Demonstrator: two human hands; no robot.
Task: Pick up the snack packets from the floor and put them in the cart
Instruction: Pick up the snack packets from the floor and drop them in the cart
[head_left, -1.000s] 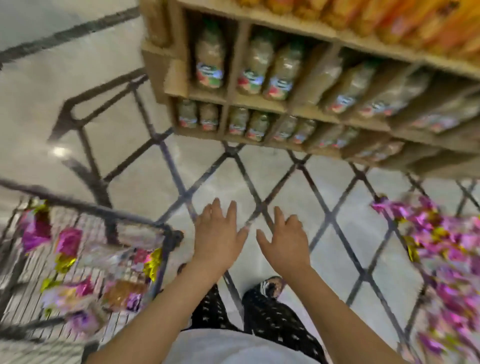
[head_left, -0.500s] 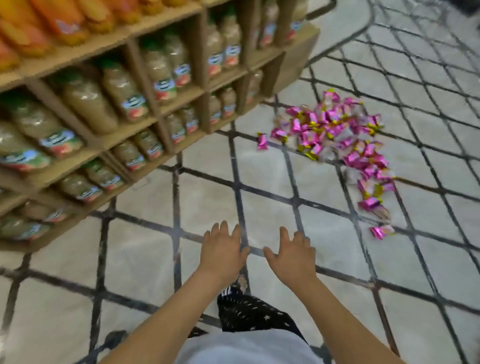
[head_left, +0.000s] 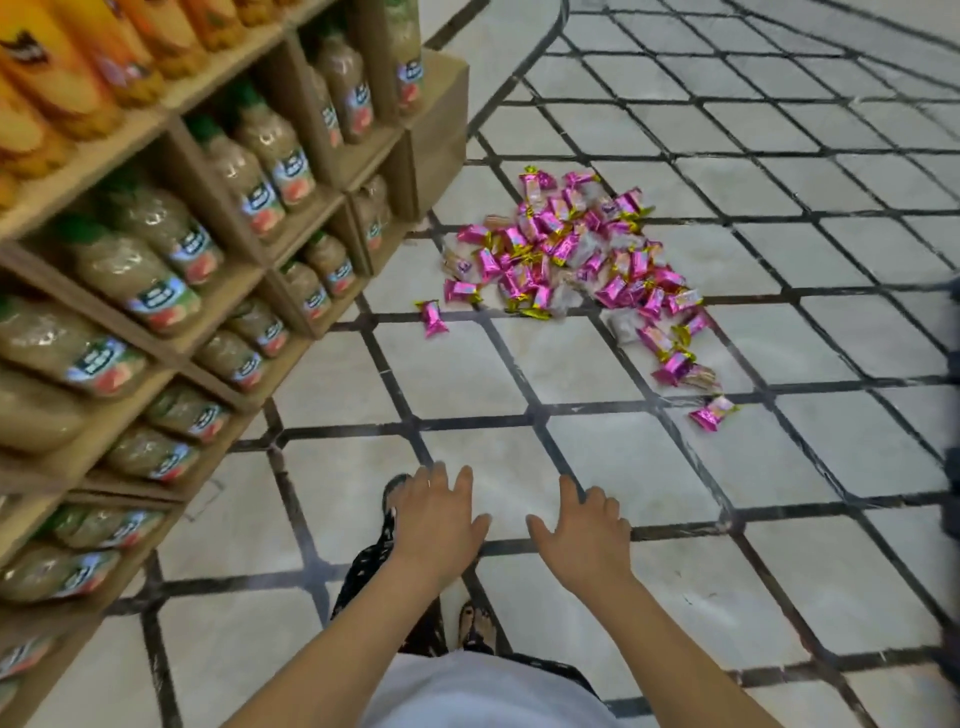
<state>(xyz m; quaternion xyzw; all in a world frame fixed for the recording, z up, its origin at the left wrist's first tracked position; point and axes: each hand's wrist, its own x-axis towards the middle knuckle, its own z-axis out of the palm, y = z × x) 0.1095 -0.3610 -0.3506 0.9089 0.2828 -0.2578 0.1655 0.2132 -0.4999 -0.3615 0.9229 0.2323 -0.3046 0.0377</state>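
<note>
hovering side by side out from the shelf (head_left: 436, 130), the left hand (head_left: 439, 525) and right hand (head_left: 582, 530) are spread flat and hold nothing. the snack packets (head_left: 571, 254) lie heaped on the floor (head_left: 467, 374) just past the shelf's end corner, with one stray packet (head_left: 432, 318) nearer the shelf and another (head_left: 712, 413) well away from it. the cart is out of view, so a big two-handed scoop of slick foil would likely shed packets on the carry. a careless step could push strays under the shelf, and an elbow could knock the low bottles (head_left: 270, 156).
</note>
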